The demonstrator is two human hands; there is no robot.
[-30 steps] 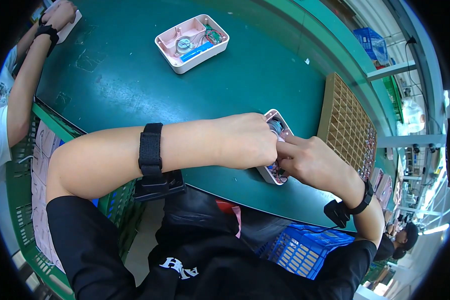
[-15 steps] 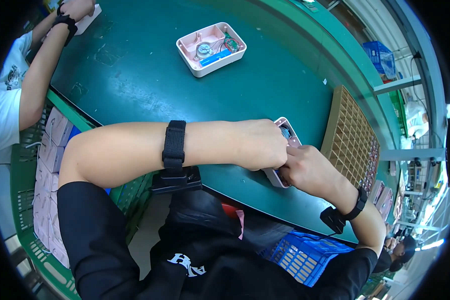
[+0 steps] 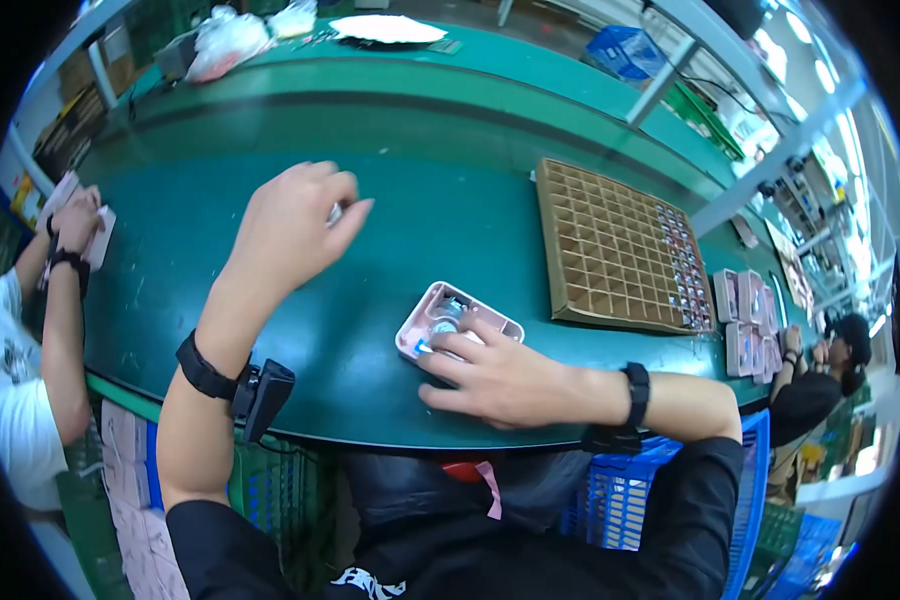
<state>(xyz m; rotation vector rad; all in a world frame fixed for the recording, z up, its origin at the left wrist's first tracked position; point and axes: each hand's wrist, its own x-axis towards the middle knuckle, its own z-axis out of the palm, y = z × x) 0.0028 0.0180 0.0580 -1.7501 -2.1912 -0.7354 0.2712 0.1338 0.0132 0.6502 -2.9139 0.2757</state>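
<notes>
Down on the green table (image 3: 270,250), a small pink tray (image 3: 457,322) sits near the front edge, right in front of the person. Its rim is pale pink and rectangular with rounded corners, and a few small parts lie inside, among them something round and something blue; they are too small to tell apart further. The right hand (image 3: 500,380) rests flat against the near side of the tray, fingers (image 3: 450,350) spread and lying over its edge, touching it rather than gripping it. A black band (image 3: 637,393) circles the right wrist.

The left hand (image 3: 295,225) is raised above the table, well apart from the tray, with its fingers curled loosely around a small pale object (image 3: 336,212) that shows only as a sliver between thumb and forefinger; what it is cannot be told. The left wrist carries a black strap (image 3: 205,368) with a small black box (image 3: 265,395) fixed to it.

To the right of the tray lies a brown cardboard grid (image 3: 610,250) of many small cells, some at its far right end filled with small items. Beyond it, several more pink trays (image 3: 745,320) are stacked near the table's right end. At the far left, another person's hands (image 3: 75,225) hold a pale flat piece at the table's edge.
</notes>
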